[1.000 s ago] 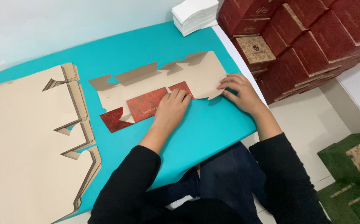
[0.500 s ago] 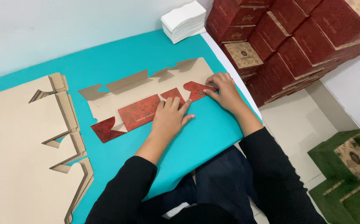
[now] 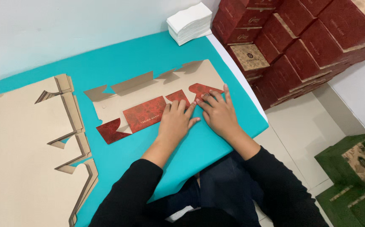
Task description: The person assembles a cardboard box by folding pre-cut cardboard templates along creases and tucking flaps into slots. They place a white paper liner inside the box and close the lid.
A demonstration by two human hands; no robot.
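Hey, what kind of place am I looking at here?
Probably a small box-packing workshop: a stack of flat cardboard blanks on a teal table, red boxes piled beside it, both hands pressing one blank.

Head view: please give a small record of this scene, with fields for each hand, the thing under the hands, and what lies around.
left hand: flat, palm down on the box blank
right hand: flat beside the left, fingers on a red flap
box blank: unfolded cardboard, brown side up, red printed flaps folded over
table: teal surface
stack of blanks: brown, at the left
white stack: at the far edge
red boxes: piled at the right
green boxes: on the floor
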